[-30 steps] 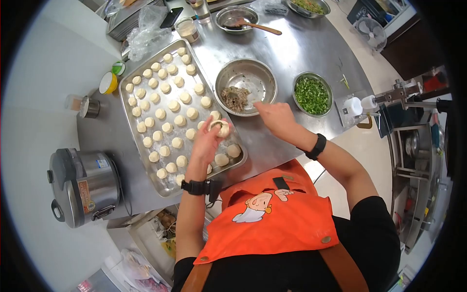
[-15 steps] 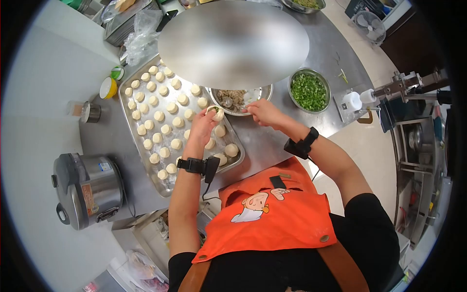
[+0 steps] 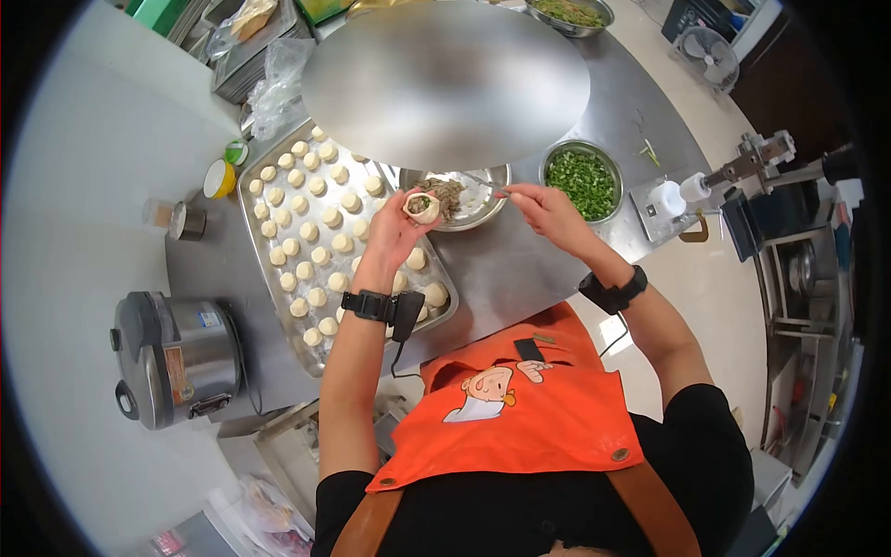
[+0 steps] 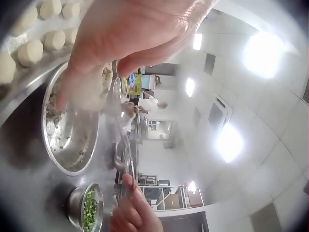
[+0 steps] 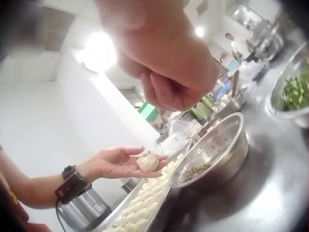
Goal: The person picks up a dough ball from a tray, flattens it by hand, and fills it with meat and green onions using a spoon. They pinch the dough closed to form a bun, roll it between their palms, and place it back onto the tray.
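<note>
A round dough wrapper [image 3: 423, 208] with brown and green filling lies in my left hand [image 3: 394, 232], at the left edge of the metal mixing bowl [image 3: 505, 197]. In the right wrist view the left hand [image 5: 116, 163] cups the pleated dough [image 5: 148, 162] with its fingers beneath. My right hand [image 3: 555, 221] pinches the thin handle of a metal utensil [image 3: 484, 182] reaching over the bowl; the left wrist view shows this right hand [image 4: 135, 210] too. Meat filling [image 3: 444, 193] sits in the bowl's left part. The utensil's far end is unclear.
A tray [image 3: 451, 320] of dough balls lies left of the bowl; chopped greens [image 3: 581, 184] fill a bowl at right. A rice cooker [image 3: 200, 357] stands far left, a small scale-like device [image 3: 664, 209] at right. A blurred oval hides the back of the table.
My left hand has moved up to the bowl's edge, its wrapper now showing brown filling. The right hand has shifted right, with the utensil more visible. The view has shifted slightly.
</note>
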Demonstrator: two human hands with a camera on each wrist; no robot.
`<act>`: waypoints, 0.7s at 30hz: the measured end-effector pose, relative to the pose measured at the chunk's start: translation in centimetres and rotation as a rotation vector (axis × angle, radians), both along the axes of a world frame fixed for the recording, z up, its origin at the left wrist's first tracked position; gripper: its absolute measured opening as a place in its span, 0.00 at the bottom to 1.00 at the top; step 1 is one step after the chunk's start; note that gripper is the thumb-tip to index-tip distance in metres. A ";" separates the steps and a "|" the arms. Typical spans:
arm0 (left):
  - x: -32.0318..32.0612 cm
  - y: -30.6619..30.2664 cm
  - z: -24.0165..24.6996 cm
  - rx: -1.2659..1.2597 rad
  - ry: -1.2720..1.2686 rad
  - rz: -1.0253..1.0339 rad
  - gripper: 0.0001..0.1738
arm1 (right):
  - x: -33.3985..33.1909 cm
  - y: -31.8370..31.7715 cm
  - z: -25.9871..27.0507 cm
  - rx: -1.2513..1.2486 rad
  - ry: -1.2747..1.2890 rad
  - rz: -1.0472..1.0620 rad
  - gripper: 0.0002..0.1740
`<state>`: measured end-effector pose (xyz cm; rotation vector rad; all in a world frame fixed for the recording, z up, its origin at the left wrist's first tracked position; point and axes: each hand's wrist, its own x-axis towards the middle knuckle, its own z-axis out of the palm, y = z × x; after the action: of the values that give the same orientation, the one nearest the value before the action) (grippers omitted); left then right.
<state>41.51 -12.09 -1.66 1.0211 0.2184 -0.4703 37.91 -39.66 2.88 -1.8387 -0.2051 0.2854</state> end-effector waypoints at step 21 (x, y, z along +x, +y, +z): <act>0.4 -2.4 -1.3 -0.109 0.074 0.088 0.24 | -0.1 -0.6 -0.7 -0.511 -0.533 -0.122 0.12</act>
<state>41.92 -14.48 -2.99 0.8850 0.2992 -0.4359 37.78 -40.27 2.16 -2.3990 -0.4133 -0.2740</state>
